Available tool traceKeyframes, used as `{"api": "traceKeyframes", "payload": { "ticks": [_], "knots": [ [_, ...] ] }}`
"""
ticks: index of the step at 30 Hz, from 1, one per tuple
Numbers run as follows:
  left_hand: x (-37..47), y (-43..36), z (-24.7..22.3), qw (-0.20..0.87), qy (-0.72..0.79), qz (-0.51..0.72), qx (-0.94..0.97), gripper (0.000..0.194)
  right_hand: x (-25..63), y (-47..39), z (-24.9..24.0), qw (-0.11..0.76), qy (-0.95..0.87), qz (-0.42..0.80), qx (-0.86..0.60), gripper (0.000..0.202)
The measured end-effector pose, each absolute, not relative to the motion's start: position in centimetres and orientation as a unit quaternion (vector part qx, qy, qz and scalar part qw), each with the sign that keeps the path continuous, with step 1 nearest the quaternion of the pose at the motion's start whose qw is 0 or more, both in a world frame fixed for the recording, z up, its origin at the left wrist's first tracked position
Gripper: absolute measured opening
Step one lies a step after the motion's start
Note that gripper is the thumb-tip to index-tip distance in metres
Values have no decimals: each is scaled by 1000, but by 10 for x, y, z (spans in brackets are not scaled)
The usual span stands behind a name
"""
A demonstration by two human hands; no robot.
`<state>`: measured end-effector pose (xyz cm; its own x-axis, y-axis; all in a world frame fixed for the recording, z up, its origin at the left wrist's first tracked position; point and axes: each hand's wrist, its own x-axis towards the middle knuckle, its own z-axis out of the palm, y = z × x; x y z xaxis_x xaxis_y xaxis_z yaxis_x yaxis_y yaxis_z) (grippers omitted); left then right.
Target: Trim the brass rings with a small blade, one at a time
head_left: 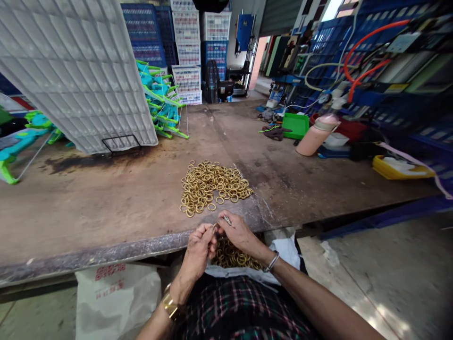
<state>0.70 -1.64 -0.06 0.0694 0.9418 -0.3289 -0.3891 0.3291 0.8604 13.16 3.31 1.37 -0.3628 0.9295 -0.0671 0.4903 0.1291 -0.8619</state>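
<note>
A pile of brass-coloured rings point(212, 184) lies on the brown tabletop, just beyond my hands. At the table's front edge my left hand point(200, 245) is closed in a pinch on a ring point(214, 226), its fingertips almost touching those of the other hand. My right hand point(235, 231) is closed round a small metallic tool point(227, 219), whose tip shows between thumb and fingers. Below both hands, in my lap, a pale cloth or bag point(286, 252) holds many more rings point(233, 255), partly hidden by my right hand.
On the table point(106, 198), a tall white ribbed panel point(81, 71) stands at the left beside green and turquoise plastic pieces point(163, 99). Toward the right are a pink bottle point(314, 137), a green tray point(296, 125) and a yellow tray point(399, 168). A white sack point(118, 297) hangs below the front edge.
</note>
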Motion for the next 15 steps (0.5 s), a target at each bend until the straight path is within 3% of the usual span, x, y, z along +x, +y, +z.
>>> {"api": "traceKeyframes", "payload": {
  "ticks": [8, 15],
  "knots": [
    [8, -20, -1, 590, 523, 495, 364, 27, 138, 27, 3, 130, -834, 249, -474, 14],
    [7, -22, 7, 564, 546, 482, 389, 28, 136, 23, 7, 69, -857, 213, -465, 18]
  ]
}}
